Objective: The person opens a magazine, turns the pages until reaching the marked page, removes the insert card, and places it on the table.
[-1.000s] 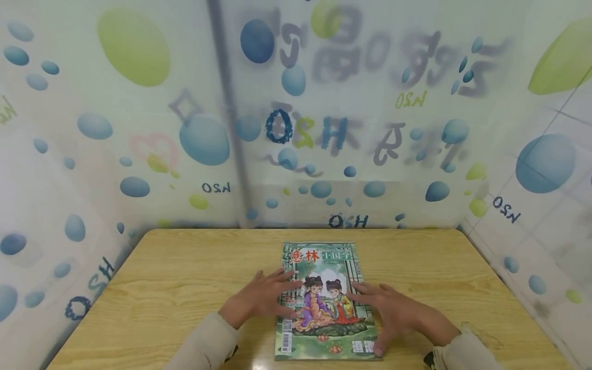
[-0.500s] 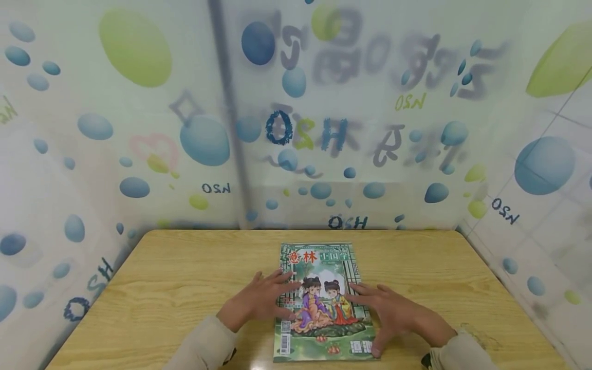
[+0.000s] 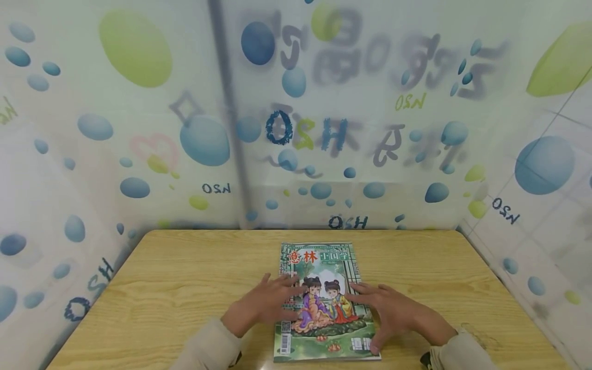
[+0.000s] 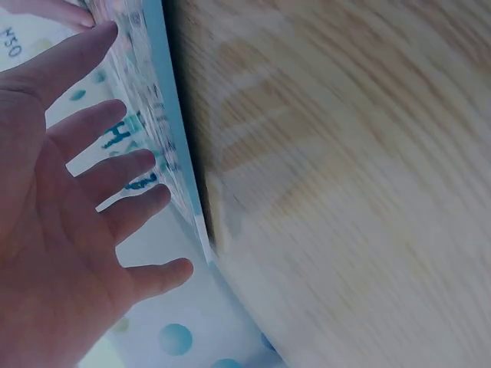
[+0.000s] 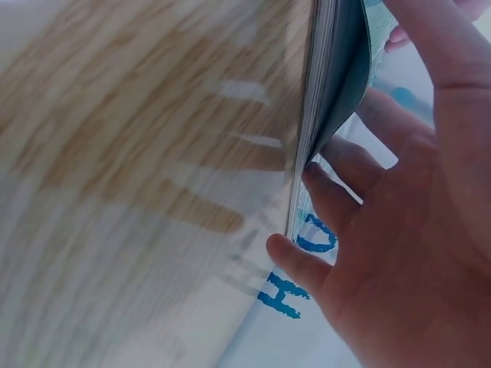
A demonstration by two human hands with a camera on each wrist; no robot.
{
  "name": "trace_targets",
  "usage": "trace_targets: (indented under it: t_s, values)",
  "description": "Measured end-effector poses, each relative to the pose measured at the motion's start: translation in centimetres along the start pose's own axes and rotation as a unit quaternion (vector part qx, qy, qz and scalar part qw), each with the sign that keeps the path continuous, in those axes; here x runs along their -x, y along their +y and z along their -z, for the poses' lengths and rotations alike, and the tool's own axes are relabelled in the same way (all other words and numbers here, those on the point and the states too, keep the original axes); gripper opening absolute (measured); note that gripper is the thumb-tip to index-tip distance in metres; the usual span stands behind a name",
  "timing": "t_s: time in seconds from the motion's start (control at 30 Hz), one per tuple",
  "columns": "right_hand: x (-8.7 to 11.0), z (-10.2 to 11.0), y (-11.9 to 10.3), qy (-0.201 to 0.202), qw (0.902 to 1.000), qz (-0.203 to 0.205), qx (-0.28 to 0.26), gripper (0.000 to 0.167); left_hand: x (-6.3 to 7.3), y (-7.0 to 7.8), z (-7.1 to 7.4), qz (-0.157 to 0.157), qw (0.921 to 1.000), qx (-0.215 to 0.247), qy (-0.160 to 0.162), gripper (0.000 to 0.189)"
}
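A magazine (image 3: 324, 267) with a green illustrated cover of two figures lies face up on the wooden table. My left hand (image 3: 263, 302) hovers over its left side with fingers spread. In the left wrist view those fingers (image 4: 138, 161) are straight and stand apart from the cover edge. My right hand (image 3: 395, 308) lies along the right edge, thumb at the lower right corner. Seen from the right wrist, its fingertips (image 5: 314, 176) touch the page edges, and the cover (image 5: 345, 84) bows up away from the stacked pages.
The pale wood table (image 3: 185, 267) extends on both sides of the magazine. Behind it and at both sides hang light curtains (image 3: 296, 200) printed with blue and green dots and letters, reaching the table's back edge.
The left hand has risen a little off the magazine and shifted slightly right. The magazine sits slightly further left and lower in the head view than a second ago. The right hand barely moved.
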State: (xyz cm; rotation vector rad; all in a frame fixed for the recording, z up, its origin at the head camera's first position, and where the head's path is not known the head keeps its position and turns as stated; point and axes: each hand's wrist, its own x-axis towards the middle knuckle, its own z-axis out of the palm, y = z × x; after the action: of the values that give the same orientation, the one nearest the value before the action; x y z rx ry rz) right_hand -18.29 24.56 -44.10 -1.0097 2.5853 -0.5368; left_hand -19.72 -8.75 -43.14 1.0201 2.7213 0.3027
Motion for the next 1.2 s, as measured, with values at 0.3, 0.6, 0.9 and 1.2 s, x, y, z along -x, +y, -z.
trace_targets:
  t_s: [0.3,0.6,0.9,1.2]
  values:
    - [-0.1,0.4,0.3,-0.008,0.9995,-0.013,-0.026,0.108,-0.8,1.5,-0.9,-0.046,0.9989,0.007,0.011,0.042]
    - [-0.2,1.0,0.3,0.009,0.9990,-0.011,-0.042,0.109,-1.3,3.2,-1.4,-0.071,0.9972,0.007,0.025,0.057]
    - [-0.4,1.7,-0.2,0.045,0.9981,0.026,-0.034,0.102,-1.1,4.4,-1.3,-0.105,0.9927,-0.030,0.050,0.080]
    - [-0.3,2.2,-0.7,0.056,0.9972,0.028,-0.039,0.097,-0.4,4.8,-1.6,-0.182,0.9717,-0.079,0.128,0.080]
